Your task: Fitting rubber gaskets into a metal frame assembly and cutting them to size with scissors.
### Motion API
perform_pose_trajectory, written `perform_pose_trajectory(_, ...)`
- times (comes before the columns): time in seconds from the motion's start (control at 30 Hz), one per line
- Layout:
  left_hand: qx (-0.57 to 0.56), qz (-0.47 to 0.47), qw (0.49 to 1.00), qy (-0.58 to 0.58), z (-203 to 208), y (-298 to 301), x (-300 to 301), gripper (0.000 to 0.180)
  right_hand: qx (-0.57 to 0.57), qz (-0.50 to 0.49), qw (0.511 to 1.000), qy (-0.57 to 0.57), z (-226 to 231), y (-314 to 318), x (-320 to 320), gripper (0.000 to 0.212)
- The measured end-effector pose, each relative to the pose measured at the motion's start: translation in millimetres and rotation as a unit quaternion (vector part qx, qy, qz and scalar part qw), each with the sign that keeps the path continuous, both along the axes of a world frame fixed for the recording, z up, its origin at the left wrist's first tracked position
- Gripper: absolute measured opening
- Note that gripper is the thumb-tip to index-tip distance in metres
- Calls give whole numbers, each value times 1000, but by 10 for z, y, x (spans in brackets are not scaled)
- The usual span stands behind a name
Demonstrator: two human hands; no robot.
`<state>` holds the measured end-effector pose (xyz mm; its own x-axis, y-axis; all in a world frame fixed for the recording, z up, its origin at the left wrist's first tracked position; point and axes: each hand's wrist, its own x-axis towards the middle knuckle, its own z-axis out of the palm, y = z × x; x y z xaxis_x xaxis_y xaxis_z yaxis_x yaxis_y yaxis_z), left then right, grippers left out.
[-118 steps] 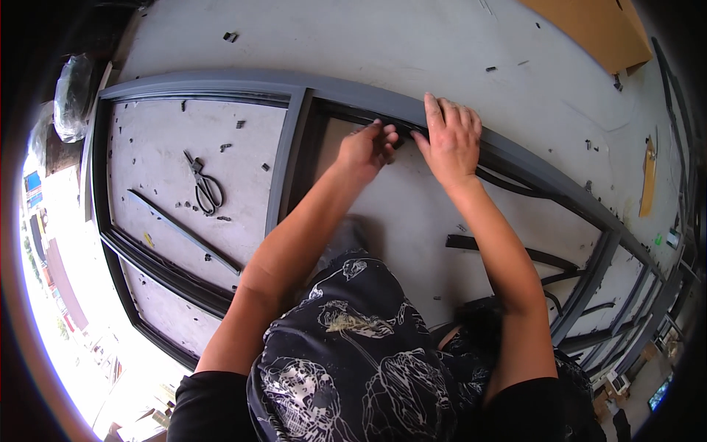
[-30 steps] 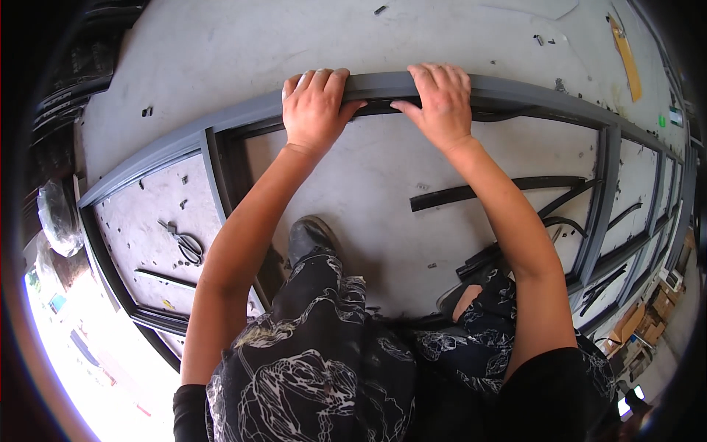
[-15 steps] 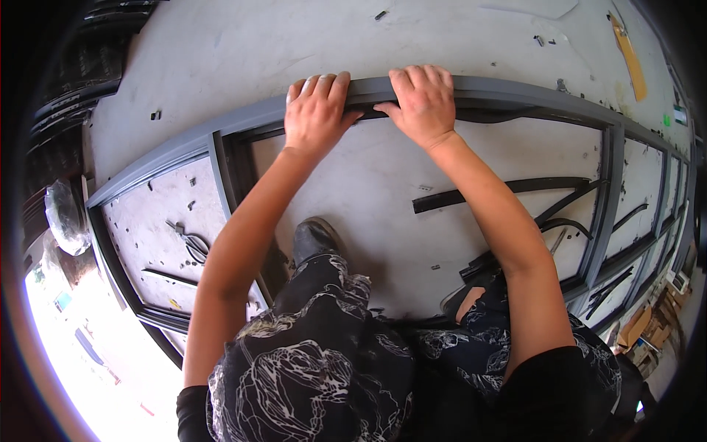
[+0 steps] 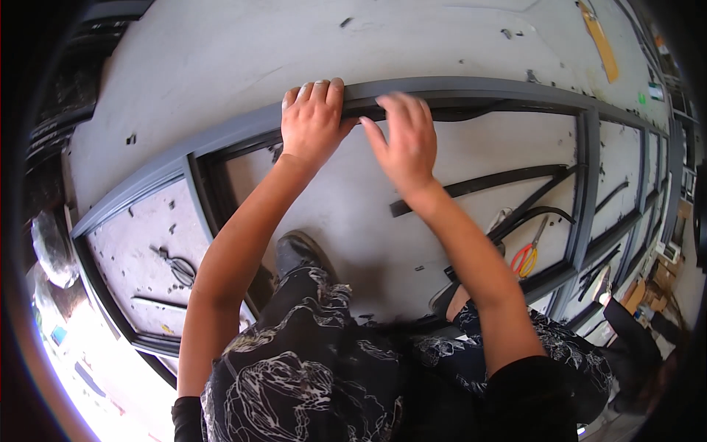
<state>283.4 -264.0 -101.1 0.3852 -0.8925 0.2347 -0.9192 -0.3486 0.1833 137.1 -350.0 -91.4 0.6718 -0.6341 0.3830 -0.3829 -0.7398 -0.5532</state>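
A long grey metal frame (image 4: 501, 90) with crossbars lies across the floor before me. My left hand (image 4: 313, 125) is closed over its far rail, fingers curled over the top and thumb on the near side. My right hand (image 4: 405, 144) is just right of it, at the near side of the same rail. It is smeared by motion, its thumb spread from the fingers, with nothing visible in it. Along the rail's inner side a thin black strip (image 4: 471, 113) hangs slightly loose, right of my right hand.
Black strips (image 4: 493, 179) lie inside the frame's middle opening, near scissors with red and yellow handles (image 4: 525, 259). Dark-handled scissors (image 4: 179, 269) lie in the left opening. My shoe (image 4: 300, 254) stands within the frame. A tan strip (image 4: 600, 44) lies far right; a plastic bag (image 4: 53, 254) is at left.
My right hand has let go of the rail and come toward me. My left hand still grips it. The view has shifted slightly, and the red-and-yellow scissors now show.
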Motion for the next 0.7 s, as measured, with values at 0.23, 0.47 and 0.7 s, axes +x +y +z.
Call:
perform_pose_trajectory(0.23, 51, -82, 995, 30, -12, -563, -259, 57, 634, -254, 705, -189, -337, -630, -898, 38)
perform_pose_trajectory(0.47, -11, -69, 998, -2, -75, -565, -311, 56, 652, -279, 671, -215, -311, -872, -700, 15)
perform_pose_trajectory(0.7, -42, -56, 997, -32, -101, -590, -342, 53, 644, -231, 687, -243, -320, -1020, -610, 15)
